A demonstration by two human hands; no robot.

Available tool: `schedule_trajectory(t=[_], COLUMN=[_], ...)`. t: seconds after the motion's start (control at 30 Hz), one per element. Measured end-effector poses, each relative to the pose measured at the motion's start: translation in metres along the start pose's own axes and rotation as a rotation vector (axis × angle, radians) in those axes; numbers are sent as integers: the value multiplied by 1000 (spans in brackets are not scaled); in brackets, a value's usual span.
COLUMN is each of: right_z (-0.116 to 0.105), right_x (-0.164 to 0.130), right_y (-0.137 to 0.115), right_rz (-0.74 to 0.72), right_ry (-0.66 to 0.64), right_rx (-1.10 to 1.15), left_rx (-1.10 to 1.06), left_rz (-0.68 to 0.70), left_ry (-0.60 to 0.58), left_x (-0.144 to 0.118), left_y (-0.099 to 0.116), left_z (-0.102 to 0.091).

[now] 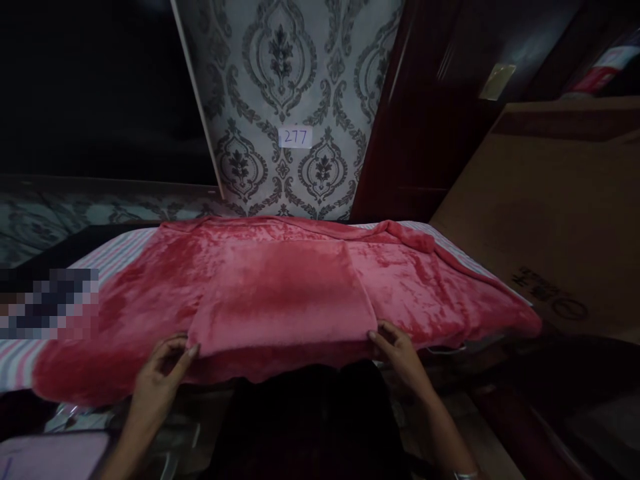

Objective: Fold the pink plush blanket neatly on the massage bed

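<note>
Blanket (155, 287), red plush: one, spread over the striped-topped counter (117, 248), its near side hanging over the near edge, its hem rumpled along the far edge. Cardboard box (550, 213): one, beside the counter's right end. Smooth red panel (285, 293), rectangular: one, on the blanket at the middle of the near edge; separate piece or fold, cannot tell. Left hand (161, 373): fingers pinching the panel's near left corner. Right hand (401, 352): fingers pinching its near right corner. White slip (295, 137), marked 277: one, beyond the far edge.
</note>
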State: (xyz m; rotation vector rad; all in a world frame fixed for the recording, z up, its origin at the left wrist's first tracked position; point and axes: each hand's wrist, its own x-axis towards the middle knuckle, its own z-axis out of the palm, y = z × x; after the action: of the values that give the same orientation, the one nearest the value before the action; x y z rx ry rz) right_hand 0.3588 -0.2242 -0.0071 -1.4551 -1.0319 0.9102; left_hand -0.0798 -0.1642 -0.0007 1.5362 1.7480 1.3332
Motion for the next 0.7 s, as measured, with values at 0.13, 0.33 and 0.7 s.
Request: schedule_trajectory(t=[0.13,0.33,0.7], right_z=[2,11,4], right_x=[-4,3,5], right_y=[4,4,20], right_rz=[81,57,29], right_ry=[-97,32,10], right_rx=[119,200,169], left_rx=[-7,34,-3], left_rz=[27,99,-31], left_ry=[-39,-21,-160], left_x=[-1,4,9], left_y=[-3,14,6], left_z=[2,-3,-13])
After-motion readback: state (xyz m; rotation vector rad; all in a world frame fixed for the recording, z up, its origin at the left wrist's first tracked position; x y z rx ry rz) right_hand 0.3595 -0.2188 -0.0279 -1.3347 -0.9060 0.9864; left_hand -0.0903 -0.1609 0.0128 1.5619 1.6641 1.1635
